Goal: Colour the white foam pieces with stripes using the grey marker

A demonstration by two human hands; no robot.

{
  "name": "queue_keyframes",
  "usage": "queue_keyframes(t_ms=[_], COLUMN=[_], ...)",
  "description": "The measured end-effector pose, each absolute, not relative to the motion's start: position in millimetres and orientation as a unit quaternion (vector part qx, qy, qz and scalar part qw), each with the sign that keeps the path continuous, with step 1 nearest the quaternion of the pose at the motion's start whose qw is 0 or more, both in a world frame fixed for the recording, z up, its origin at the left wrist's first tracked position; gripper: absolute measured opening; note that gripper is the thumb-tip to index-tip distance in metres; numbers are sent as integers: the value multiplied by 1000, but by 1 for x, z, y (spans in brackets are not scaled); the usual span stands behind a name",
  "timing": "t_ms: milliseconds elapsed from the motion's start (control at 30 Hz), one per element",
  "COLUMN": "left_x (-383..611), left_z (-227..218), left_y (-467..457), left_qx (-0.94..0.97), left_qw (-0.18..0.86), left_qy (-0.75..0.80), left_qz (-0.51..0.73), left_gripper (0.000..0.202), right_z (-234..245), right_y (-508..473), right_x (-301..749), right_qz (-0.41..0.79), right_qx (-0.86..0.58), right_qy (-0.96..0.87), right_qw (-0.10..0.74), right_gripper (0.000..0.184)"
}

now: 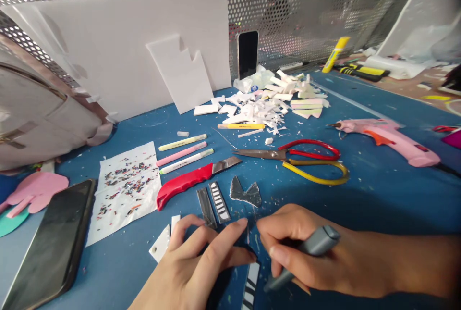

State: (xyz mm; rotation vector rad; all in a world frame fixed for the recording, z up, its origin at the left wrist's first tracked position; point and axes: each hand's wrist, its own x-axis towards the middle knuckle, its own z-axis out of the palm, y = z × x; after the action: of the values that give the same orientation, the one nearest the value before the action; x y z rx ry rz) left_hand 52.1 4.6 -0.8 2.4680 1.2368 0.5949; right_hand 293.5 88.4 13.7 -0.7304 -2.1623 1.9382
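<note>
My right hand (pixel 306 252) is wrapped round a dark grey marker pen (pixel 319 241), whose lower end slants down to the left toward the table. Beside that end lies a narrow white strip with black stripes (pixel 249 288), cut off by the bottom edge. My left hand (pixel 201 262) rests on the table with fingers spread, one fingertip at the strip's upper end. Ahead of my left fingers are another striped strip (pixel 219 203), a dark strip (pixel 206 206) and a dark bow-shaped piece (pixel 245 192). White foam pieces (pixel 161 244) lie partly under my left hand.
A red-handled knife (pixel 187 180), scissors (pixel 309 158), several slim pens (pixel 183 142) and a pink glue gun (pixel 391 139) lie ahead. White scraps (pixel 255 108) are heaped before an upright phone (pixel 248 53). At left are a flecked paper (pixel 126 190) and another phone (pixel 54 247).
</note>
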Motion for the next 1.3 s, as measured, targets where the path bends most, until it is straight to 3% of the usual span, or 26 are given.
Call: queue_keyframes(t_ms=[233,567,900,1167,1300], left_x=[45,54,38,37,38], left_z=[-6,0,4,4,3], left_y=[14,10,21,22,21], left_qx=[897,872,911,911,909], left_qw=[139,168,129,116,147], left_qy=[363,405,352,347,346], left_qz=[211,218,173,189,180], left_gripper=[70,64,74,64,74], right_z=[17,13,17,18,19], right_y=[90,89,90,90,90], right_x=[293,295,293,294,295], right_qz=[629,658,621,612,604], right_qx=[-241,-253,-260,-267,-266], right_qy=[-735,-703,-734,-739,-747], right_qw=[79,87,92,91,77], right_gripper=[24,32,26,26,27])
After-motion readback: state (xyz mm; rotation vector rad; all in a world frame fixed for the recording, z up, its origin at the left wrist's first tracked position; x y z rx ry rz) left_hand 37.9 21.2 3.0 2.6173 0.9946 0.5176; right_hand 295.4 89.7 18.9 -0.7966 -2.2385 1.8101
